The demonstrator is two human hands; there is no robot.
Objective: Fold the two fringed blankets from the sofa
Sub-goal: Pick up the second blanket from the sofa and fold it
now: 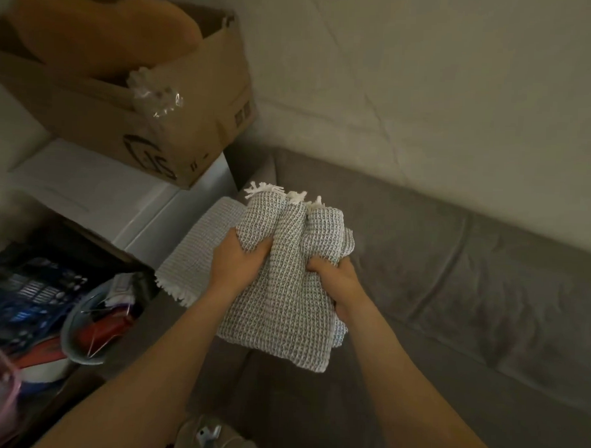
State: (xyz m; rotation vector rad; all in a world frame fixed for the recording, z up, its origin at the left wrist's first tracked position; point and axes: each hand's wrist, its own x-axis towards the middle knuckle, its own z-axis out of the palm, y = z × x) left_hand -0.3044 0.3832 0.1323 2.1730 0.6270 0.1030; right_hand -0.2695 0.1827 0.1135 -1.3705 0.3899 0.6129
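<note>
My left grip (239, 262) and right grip (339, 279) each clench the folded blanket (284, 300) mid-length, above the sofa (453, 263). Its long axis runs away from me, fringe farthest. The second blanket (199, 250) lies folded beyond, nearest my left grip.

At frame centre a blanket (285, 273) sits above the sofa (453, 279), the left hand (239, 258) gripping its left side, the right hand (335, 279) its right. A second blanket (199, 250) lies just left. At upper left a box (177, 119) rests on a cabinet (87, 189).
</note>
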